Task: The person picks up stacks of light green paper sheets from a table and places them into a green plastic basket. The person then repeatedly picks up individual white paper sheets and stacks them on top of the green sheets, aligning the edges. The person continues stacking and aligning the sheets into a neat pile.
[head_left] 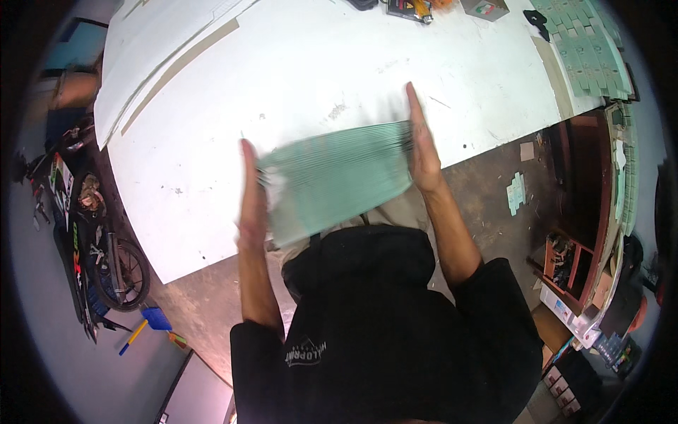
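A thick stack of pale green card sheets sits between my two hands, at the near edge of the white table. Many thin layered edges show along its far side, and motion blurs it. My left hand is at the stack's left end, its fingers straight and smeared by movement. At the right end, my right hand lies with its palm against the sheets, fingers stretched away from me. The inner faces of both hands are hidden.
Flat green printed cards lie at the far right. A small box and tools stand along the table's far side. Left of the table are a bicycle and a blue dustpan. A wooden cabinet is at right.
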Demonstrator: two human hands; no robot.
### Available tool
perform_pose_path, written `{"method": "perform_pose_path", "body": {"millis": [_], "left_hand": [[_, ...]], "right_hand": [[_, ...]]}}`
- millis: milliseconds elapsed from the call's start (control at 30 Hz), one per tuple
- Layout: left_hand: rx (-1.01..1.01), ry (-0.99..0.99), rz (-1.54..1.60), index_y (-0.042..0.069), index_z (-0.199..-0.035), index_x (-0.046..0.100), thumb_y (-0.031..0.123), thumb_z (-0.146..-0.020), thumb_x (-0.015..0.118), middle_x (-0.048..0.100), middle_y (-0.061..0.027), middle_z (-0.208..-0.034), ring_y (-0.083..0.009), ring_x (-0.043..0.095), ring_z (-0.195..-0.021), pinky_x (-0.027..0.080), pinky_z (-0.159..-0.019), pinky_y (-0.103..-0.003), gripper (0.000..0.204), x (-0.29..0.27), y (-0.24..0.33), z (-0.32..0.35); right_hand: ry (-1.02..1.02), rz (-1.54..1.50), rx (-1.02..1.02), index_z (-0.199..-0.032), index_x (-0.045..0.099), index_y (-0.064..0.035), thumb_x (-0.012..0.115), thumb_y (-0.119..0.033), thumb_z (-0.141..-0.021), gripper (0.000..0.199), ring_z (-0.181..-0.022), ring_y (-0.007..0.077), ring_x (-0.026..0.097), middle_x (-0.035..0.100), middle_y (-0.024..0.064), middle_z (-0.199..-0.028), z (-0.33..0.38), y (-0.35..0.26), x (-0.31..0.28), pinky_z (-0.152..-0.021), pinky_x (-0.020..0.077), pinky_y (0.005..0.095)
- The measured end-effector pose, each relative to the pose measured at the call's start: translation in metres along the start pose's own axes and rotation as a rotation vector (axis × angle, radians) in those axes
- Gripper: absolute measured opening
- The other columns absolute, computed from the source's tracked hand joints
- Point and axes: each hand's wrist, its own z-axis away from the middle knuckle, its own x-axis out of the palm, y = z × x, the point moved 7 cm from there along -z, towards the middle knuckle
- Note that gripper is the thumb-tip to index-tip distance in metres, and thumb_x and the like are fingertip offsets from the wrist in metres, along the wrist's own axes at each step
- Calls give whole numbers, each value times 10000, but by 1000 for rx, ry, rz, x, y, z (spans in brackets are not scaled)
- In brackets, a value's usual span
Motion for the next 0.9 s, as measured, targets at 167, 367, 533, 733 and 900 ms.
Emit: {"method": "perform_pose_path", "body": {"millis": [167,367,533,733,900], "left_hand": [[-45,53,35,-11,-1670,-36,999,-822,202,-64,-252,-1748,-349,-136,-1621,-188,-1250,-551,1340,-30,-5,-7],[4,211,83,7,-1664,-95,921,-898,252,-162,-213,-1745,-309,-238,-1599,-231,-1237,-517,1242,-79,-4,25],[-85,33,-20,1,-1667,-93,938,-891,116,-76,-232,-1755,-338,-54,-1632,-63,-1287,-522,1235,-51,-12,7],[-156,19,-73,41,-1679,-83,1050,-760,126,-96,-243,-1749,-354,-127,-1621,-119,-1271,-536,1381,-29,-12,13],[28,163,84,112,-1665,-180,975,-850,91,-245,-193,-1728,-301,-229,-1603,-184,-1252,-540,1218,-63,18,4]], "right_hand": [[17,-390,-103,-1668,40,43,256,-637,-1064,935,-1640,334,-1,60,262,-1749,-13,-13,4,-1301,-73,468],[92,-116,36,-1677,27,12,274,-716,-1023,1009,-1637,349,12,67,271,-1744,-4,-18,-13,-1307,-48,478],[-52,-4,115,-1673,-28,12,246,-848,-924,1173,-1637,347,-9,33,273,-1746,1,-9,34,-1296,-82,491],[-92,-144,2,-1672,3,28,206,-847,-951,1151,-1637,334,-35,27,273,-1747,-12,-12,19,-1288,-115,468],[270,-367,108,-1688,54,-26,202,-783,-1011,1026,-1636,321,28,106,241,-1748,-14,-3,-38,-1301,-79,469]]}}
